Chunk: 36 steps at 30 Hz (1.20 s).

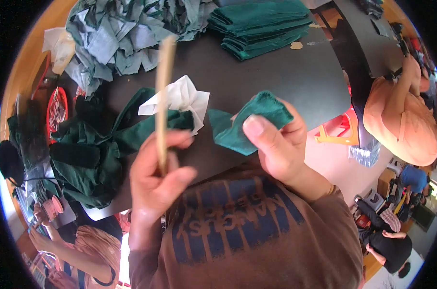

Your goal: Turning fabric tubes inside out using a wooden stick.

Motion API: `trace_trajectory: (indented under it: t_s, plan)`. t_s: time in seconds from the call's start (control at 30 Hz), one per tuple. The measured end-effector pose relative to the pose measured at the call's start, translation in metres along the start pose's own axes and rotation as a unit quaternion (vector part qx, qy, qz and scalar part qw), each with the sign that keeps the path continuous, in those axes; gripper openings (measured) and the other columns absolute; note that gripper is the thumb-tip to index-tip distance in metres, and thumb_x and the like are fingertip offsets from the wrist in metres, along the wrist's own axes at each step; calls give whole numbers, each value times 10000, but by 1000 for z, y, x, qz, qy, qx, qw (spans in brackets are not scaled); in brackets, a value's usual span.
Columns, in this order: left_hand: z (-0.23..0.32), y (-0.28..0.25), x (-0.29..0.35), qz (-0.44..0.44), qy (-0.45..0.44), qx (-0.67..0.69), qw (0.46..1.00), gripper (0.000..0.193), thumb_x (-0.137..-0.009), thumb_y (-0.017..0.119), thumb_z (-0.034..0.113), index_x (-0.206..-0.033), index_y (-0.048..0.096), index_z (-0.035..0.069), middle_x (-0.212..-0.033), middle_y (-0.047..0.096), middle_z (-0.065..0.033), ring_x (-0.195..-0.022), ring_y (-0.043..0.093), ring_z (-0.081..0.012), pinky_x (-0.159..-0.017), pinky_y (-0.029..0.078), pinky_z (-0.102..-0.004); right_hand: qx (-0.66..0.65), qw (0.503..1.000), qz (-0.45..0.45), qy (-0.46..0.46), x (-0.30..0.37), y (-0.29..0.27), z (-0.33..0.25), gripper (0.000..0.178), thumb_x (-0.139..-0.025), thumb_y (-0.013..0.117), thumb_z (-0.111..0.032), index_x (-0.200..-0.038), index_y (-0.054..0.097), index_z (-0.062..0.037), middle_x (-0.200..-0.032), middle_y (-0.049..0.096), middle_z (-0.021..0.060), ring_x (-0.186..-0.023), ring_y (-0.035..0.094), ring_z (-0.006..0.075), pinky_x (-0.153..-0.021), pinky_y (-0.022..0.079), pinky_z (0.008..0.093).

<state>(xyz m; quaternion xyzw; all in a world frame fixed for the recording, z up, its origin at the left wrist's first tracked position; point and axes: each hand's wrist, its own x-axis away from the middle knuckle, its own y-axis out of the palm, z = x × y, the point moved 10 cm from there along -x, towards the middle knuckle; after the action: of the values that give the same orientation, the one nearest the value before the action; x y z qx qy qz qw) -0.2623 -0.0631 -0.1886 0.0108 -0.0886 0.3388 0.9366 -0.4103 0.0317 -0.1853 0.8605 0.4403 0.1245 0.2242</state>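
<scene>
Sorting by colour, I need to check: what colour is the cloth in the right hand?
The cloth is green, shown in the head view.

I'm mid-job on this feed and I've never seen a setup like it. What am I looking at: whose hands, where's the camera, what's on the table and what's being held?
There is no machine here, just a person's two bare hands. The single picture comes from a fisheye camera on that person's head, looking down, so straight edges curve near the rim.

The left hand holds a pale wooden-looking stick, slightly blurred. The right hand pinches a green velvet piece.

On the dark table lie a stack of folded green velvet, a loose pile of grey-green fabric pieces, a crumpled white sheet and, at left, a dark green velvet heap.
</scene>
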Motion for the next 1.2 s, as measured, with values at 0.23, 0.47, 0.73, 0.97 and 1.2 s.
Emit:
trace_trajectory:
  t_s: [0.23, 0.47, 0.73, 0.97, 1.2]
  plan:
    - [-25, 62, -13, -206, -82, -13, 975, 174, -822, 623, 85, -965, 572, 0, -684, 506, 5, -645, 448, -30, -557, 383, -207, 17, 989, 129, -75, 6, -41, -25, 144, -816, 642, -63, -948, 602, -22, -842, 614, 11, -736, 555, 71, -647, 439, 197]
    - [-38, 54, -13, -159, -79, -86, 980, 128, -843, 588, 110, -929, 576, 15, -700, 542, -9, -643, 484, -50, -561, 404, -215, 286, 924, 228, -107, 0, -126, -50, 245, -815, 645, -125, -1020, 576, -9, -956, 588, 32, -859, 533, 101, -793, 408, 230]
    - [-47, 7, 9, -34, -106, 24, 993, 122, -877, 526, 69, -957, 593, 4, -745, 529, 20, -655, 489, -39, -593, 404, -179, 602, 746, 23, -284, -9, -11, -40, 360, -724, 692, -166, -1030, 557, -34, -981, 555, 134, -944, 514, 305, -833, 403, 383]
    - [-47, -32, 32, 56, -83, 30, 994, 122, -892, 525, 84, -961, 580, 0, -722, 486, 22, -635, 449, -41, -583, 379, -176, 631, 716, -172, -243, -21, 79, 37, 245, -660, 677, -147, -868, 585, -54, -892, 546, 86, -913, 502, 281, -774, 403, 383]
    - [-62, -46, 40, 45, -90, 140, 985, 210, -899, 532, 176, -1022, 558, 8, -705, 489, 14, -554, 393, -18, -490, 303, -164, 508, 794, -172, -286, -11, 100, 7, 187, -662, 668, -50, -823, 572, -51, -850, 556, 92, -793, 547, 284, -678, 445, 368]
